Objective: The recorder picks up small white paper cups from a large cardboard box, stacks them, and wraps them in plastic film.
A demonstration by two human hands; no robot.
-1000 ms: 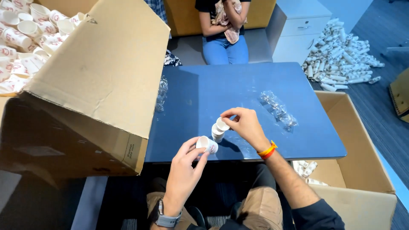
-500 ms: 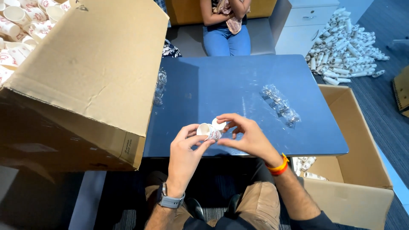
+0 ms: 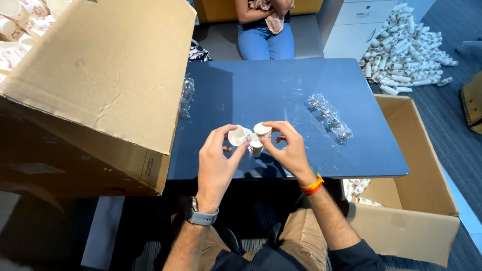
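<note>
Paper cups, small and white, sit in both hands just above the near edge of the blue worktop point(image 3: 281, 90). Left hand point(image 3: 217, 163) has its grip pinched on a single paper cup point(image 3: 237, 135), tipped sideways, mouth toward the camera and the right, long axis roughly level. Right hand point(image 3: 287, 150) has its grip closed on a short cup stack point(image 3: 259, 138), upright, mouths up, long axis vertical, bottom of the stack just off the worktop. Single cup and stack are touching or nearly so at the rims; cannot tell which. Judging progress: stack looks only a few cups tall, so early in this stack, single cup not yet seated on it.

Right of the worktop, an open cardboard box point(image 3: 422, 200) with a few finished rolls visible inside near the worktop's corner. Crumpled clear plastic wrapper point(image 3: 329, 118) lies on the worktop, beyond the right hand. Left of the worktop, a large cardboard carton point(image 3: 95, 90), loose cups point(image 3: 20, 20) behind it. Far side of the worktop, a seated person point(image 3: 266, 30); far right on the floor, a pile of stacked cup rolls point(image 3: 406, 55).
</note>
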